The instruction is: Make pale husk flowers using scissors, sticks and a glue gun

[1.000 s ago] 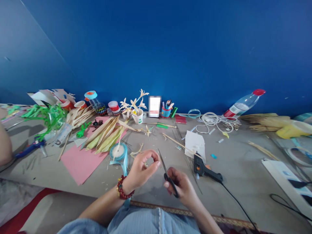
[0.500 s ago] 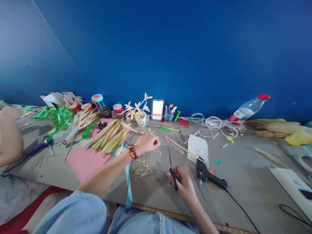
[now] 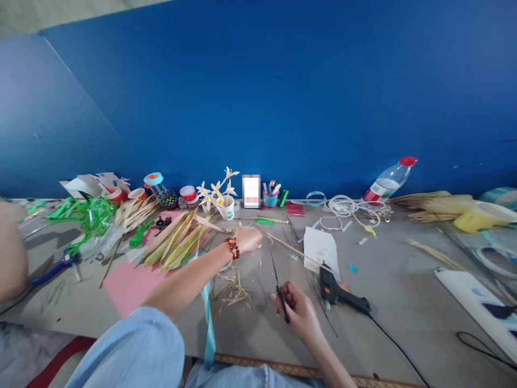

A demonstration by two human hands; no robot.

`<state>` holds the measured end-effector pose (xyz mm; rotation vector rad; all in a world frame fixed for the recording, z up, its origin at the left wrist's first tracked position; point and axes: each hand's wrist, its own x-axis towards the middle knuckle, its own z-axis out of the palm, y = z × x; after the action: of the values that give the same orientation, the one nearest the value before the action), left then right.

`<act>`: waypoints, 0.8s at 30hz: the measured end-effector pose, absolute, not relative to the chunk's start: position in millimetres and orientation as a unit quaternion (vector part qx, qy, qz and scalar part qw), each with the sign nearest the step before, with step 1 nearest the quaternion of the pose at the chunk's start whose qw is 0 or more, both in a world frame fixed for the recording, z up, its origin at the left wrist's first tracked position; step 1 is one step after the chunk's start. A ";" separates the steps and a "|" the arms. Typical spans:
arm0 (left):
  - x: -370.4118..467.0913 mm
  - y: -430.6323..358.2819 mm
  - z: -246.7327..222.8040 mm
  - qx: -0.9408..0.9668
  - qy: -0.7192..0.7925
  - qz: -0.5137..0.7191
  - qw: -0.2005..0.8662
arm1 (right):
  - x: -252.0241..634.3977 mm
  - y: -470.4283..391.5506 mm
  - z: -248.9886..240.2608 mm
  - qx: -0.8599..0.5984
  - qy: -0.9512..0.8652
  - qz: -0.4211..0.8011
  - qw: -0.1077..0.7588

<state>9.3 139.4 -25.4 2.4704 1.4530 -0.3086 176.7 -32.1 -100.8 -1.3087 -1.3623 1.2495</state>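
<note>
My right fingers [image 3: 288, 292] are closed around the black scissors [image 3: 281, 302], and the blades point up and away from me. My left fingers [image 3: 252, 240] are curled in, but I can't tell if they hold anything. They are near the end of the thin stick [image 3: 291, 248]. Dry scraps [image 3: 236, 292] lie closer to me than my left fingers. The glue gun [image 3: 343, 293] is right of my right fingers.

Soft light, slightly blurred hands [image 3: 248, 238]
</note>
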 end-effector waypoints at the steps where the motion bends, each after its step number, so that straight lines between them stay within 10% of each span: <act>1: 9.3 139.4 -25.6 0.851 0.498 -0.101 0.129 | 176.5 -31.8 -99.8 -0.523 -0.543 0.502 0.425; 13: -67.6 89.1 34.9 0.842 0.506 0.156 0.099 | 191.3 -34.9 -81.4 -0.598 -0.659 0.351 0.293; 24: -106.5 36.2 -34.6 0.834 0.532 0.095 0.109 | 204.6 -42.5 -70.8 -0.652 -0.742 0.127 0.090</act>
<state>-106.5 36.2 -34.6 2.4534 1.5643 0.2781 204.6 -42.5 -70.8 -1.9382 -2.2072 0.3770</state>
